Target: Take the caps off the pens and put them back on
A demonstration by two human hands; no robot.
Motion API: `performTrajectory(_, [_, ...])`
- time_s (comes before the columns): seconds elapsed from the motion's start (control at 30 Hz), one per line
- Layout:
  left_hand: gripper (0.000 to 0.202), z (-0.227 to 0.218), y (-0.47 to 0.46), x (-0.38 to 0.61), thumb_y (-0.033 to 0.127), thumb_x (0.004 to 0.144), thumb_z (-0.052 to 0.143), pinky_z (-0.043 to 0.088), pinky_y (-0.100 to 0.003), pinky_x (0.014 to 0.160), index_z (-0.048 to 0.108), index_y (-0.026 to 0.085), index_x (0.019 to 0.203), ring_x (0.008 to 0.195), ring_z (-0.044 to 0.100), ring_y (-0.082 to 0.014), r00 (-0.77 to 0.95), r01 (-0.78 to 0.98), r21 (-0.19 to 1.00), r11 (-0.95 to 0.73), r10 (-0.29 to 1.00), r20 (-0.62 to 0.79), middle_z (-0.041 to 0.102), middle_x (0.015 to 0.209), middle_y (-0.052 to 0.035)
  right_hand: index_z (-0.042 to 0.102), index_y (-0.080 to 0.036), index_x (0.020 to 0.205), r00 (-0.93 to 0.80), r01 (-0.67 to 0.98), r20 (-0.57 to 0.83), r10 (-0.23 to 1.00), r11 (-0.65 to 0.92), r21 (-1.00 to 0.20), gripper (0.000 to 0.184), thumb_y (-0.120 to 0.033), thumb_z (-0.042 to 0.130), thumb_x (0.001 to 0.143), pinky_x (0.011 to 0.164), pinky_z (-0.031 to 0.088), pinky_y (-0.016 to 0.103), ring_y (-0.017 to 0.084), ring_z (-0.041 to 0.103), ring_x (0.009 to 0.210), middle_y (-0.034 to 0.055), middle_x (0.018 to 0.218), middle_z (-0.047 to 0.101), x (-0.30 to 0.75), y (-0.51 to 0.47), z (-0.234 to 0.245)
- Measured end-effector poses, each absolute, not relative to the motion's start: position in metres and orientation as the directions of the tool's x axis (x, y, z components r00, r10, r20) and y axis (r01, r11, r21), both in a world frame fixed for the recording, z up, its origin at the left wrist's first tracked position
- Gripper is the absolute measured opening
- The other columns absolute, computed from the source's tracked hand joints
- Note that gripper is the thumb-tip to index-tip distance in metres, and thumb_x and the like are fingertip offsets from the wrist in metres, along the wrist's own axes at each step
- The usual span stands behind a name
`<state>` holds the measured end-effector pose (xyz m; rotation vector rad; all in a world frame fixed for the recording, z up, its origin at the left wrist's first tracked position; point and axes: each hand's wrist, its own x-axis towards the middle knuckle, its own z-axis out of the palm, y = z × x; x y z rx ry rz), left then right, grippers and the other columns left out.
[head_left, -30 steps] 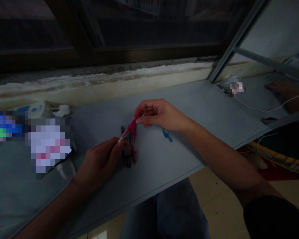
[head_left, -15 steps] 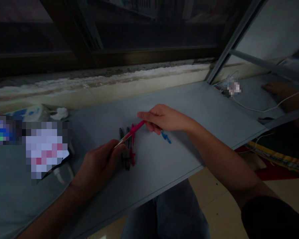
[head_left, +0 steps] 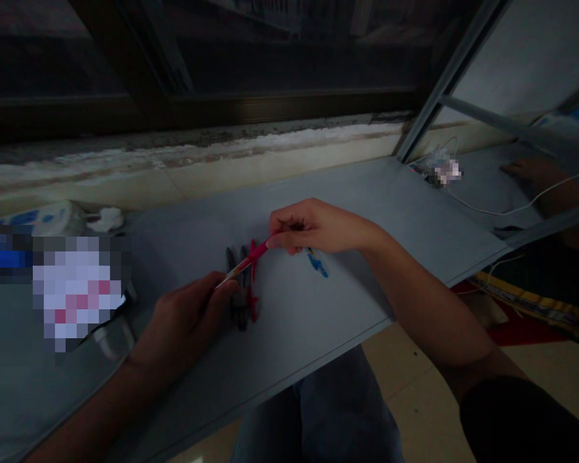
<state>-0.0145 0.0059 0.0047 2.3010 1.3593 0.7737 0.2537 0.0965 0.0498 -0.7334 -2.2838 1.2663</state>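
Above the flat grey tabletop (head_left: 357, 289), a person holds one slim pen with a clear barrel and a red end part (head_left: 242, 265) between two bare hands. The left hand (head_left: 186, 315) grasps the clear end with thumb and forefinger, and the right hand (head_left: 313, 226) pinches the red end in a similar way, its other fingers curled toward the palm. This pen slants and, as seen from the head, crosses over a small row on the tabletop: slim dark pens (head_left: 242, 317) and, just to the right of them, a thin red pen (head_left: 254, 300); whether it touches them, one cannot tell. Near the right hand lies a small bright-blue object (head_left: 318, 263) of unclear kind. The step in hand seems to be the handling of the red end part, perhaps a pull or a twist, but which one is not shown. The next move would call, in judgement, for a firm left grasp and a right grip well in line with the barrel, because a sideways force could bend it
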Motion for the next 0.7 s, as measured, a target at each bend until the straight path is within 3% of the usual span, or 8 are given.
performTrajectory(0.17, [0.031,0.004,0.008,-0.016,0.042,0.106,0.048,0.042,-0.024,0.045,0.070,0.024,0.092,0.050,0.063,-0.0152,0.412,0.706,0.468,-0.532,0.845,0.340,0.070,0.066,0.0014,0.050,-0.017,0.062,-0.730,0.325,-0.009,0.683,0.336,-0.884,0.058,-0.060,0.055,0.101,0.054,0.033,0.021,0.005,0.040,0.044,-0.0067,0.045,0.045,0.249,0.093,0.049])
performTrajectory(0.37, [0.033,0.003,0.007,-0.016,0.043,0.108,0.046,0.052,-0.029,0.062,0.072,0.022,0.111,0.070,0.073,-0.0203,0.423,0.747,0.367,-0.555,0.822,0.382,0.079,0.092,-0.0047,0.044,-0.018,0.054,-0.682,0.340,-0.066,0.729,0.235,-0.911,0.066,-0.065,0.056,0.098,0.050,0.030,0.022,0.004,0.034,0.038,-0.0076,0.041,0.040,0.245,0.090,0.050])
performTrajectory(0.53, [0.032,-0.002,0.003,-0.025,0.035,0.109,0.049,0.053,-0.035,0.073,0.068,0.022,0.131,0.069,0.072,-0.0217,0.492,0.779,0.178,-0.602,0.762,0.421,0.077,0.084,-0.0041,0.038,-0.019,0.052,-0.724,0.340,-0.106,0.682,0.218,-0.915,0.067,-0.065,0.063,0.094,0.048,0.025,0.022,0.003,0.027,0.040,-0.0097,0.042,0.031,0.247,0.088,0.056])
performTrajectory(0.6, [0.035,-0.002,0.003,-0.027,0.031,0.108,0.051,0.053,-0.034,0.073,0.062,0.024,0.140,0.068,0.071,-0.0206,0.505,0.776,0.156,-0.611,0.751,0.425,0.077,0.084,-0.0031,0.043,-0.018,0.053,-0.719,0.337,-0.109,0.686,0.207,-0.918,0.065,-0.066,0.064,0.093,0.047,0.026,0.022,0.003,0.028,0.039,-0.0096,0.041,0.032,0.247,0.089,0.055])
performTrajectory(0.7, [0.043,-0.002,0.003,-0.025,0.027,0.107,0.053,0.053,-0.029,0.069,0.051,0.025,0.150,0.069,0.069,-0.0175,0.548,0.706,0.203,-0.679,0.704,0.451,0.075,0.087,-0.0017,0.060,-0.014,0.063,-0.638,0.308,-0.063,0.767,0.180,-0.934,0.057,-0.064,0.068,0.091,0.046,0.030,0.021,0.005,0.038,0.040,-0.0063,0.042,0.047,0.244,0.093,0.049])
